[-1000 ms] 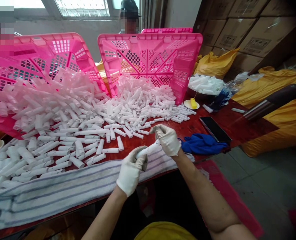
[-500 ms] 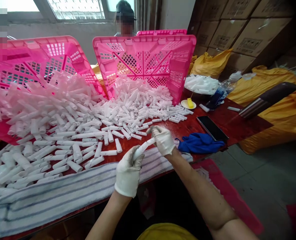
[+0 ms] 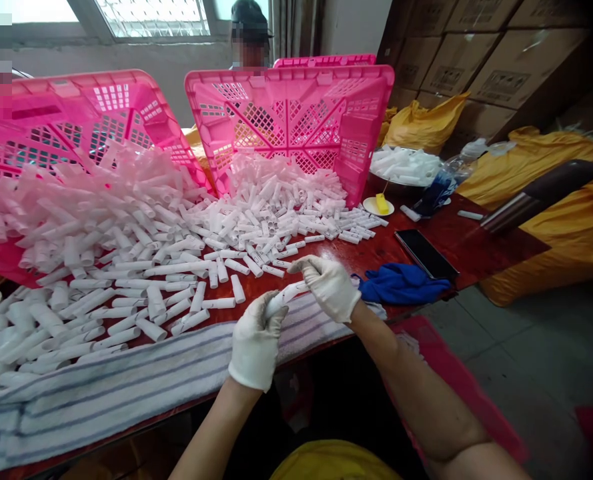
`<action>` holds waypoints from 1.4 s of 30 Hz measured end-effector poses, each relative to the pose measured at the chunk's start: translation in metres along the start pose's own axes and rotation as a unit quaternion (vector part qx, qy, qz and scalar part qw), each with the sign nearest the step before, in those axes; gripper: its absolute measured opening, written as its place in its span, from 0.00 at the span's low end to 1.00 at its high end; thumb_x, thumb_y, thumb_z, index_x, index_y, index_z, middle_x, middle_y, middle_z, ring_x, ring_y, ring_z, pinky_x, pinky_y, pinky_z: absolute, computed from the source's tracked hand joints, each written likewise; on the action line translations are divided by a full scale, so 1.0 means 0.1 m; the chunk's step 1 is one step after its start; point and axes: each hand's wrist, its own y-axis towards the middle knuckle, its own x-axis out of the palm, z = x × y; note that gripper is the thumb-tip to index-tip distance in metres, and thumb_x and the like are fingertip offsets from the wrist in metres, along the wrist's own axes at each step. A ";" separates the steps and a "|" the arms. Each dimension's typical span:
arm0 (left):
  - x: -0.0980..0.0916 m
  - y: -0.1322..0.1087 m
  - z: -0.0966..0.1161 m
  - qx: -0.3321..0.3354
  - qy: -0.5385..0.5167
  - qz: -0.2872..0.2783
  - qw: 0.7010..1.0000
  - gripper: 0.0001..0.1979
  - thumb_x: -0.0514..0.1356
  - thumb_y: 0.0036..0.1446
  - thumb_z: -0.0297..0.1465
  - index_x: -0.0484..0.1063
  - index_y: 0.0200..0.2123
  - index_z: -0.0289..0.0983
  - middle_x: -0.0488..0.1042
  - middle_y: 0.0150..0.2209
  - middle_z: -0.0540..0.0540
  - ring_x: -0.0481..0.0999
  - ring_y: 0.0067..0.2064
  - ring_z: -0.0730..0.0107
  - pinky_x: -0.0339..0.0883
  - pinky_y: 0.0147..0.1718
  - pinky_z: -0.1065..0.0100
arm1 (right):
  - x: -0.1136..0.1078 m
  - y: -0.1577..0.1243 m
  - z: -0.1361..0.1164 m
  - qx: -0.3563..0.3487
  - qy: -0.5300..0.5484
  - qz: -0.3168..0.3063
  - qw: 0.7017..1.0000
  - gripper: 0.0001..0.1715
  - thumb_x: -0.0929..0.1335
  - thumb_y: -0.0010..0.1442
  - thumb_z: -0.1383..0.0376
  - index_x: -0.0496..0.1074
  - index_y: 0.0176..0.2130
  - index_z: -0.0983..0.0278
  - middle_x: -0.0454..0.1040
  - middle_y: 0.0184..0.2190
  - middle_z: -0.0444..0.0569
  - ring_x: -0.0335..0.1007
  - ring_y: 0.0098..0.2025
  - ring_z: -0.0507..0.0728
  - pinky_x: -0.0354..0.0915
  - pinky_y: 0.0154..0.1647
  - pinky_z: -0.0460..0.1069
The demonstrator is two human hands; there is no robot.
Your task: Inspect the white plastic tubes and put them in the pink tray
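Observation:
A short white tube (image 3: pixel 293 292) with faint dark marks on it lies slantwise between my two gloved hands, above the table's front edge. My left hand (image 3: pixel 257 340), in a white glove, is closed around its near left end, the thumb pressed along it. At the other end my right hand (image 3: pixel 330 287), also gloved, has its fingers curled in, with the tube's tip meeting the thumb side. Its index finger bends over above the tube. Fingertips of the right glove are partly hidden. Beneath the hands runs a striped towel (image 3: pixel 126 390).
Heaps of white tubes (image 3: pixel 161 267) spill from tipped pink crates (image 3: pixel 289 77) onto the red table. To the right are a blue cloth (image 3: pixel 406 285), a phone (image 3: pixel 426 255), a small plate (image 3: pixel 371 207) with a yellow block and a bowl of tubes (image 3: pixel 406 167). A person (image 3: pixel 249 40) sits behind.
My right hand has shifted slightly and turned over the tube, its index finger reaching further left. My left hand stays nearly in place, still around the tube.

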 end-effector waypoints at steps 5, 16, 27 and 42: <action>-0.02 -0.01 0.05 0.094 0.025 -0.006 0.995 0.14 0.59 0.55 0.35 0.69 0.46 0.39 0.75 0.40 0.45 0.74 0.41 0.67 0.68 0.43 0.66 | -0.02 -0.02 -0.10 0.030 -0.012 -0.051 0.998 0.14 0.61 0.58 0.61 0.74 0.31 0.64 0.73 0.25 0.44 0.66 0.28 0.51 0.60 0.30 0.45; -0.01 -0.03 0.12 -0.015 0.014 -0.061 0.998 0.18 0.52 0.59 0.39 0.68 0.47 0.35 0.75 0.34 0.44 0.74 0.31 0.69 0.68 0.33 0.68 | 0.04 -0.03 0.00 0.022 0.174 -0.050 0.983 0.24 0.62 0.57 0.47 0.67 0.39 0.65 0.66 0.24 0.42 0.60 0.24 0.49 0.58 0.26 0.44; -0.02 0.03 0.19 -0.034 -0.078 -0.014 0.996 0.17 0.59 0.54 0.41 0.72 0.41 0.35 0.74 0.31 0.46 0.72 0.30 0.71 0.66 0.29 0.71 | 0.09 -0.09 0.17 0.013 0.222 -0.048 0.974 0.16 0.69 0.51 0.54 0.69 0.32 0.64 0.69 0.30 0.45 0.64 0.32 0.51 0.64 0.35 0.47; -0.35 0.62 -0.17 -0.065 0.485 0.079 0.869 0.26 0.60 0.49 0.44 0.69 0.48 0.33 0.72 0.38 0.34 0.71 0.40 0.50 0.65 0.36 0.56 | -0.91 -0.43 0.21 0.207 -0.386 0.063 0.897 0.19 0.67 0.50 0.52 0.70 0.38 0.61 0.74 0.33 0.52 0.70 0.33 0.61 0.63 0.34 0.53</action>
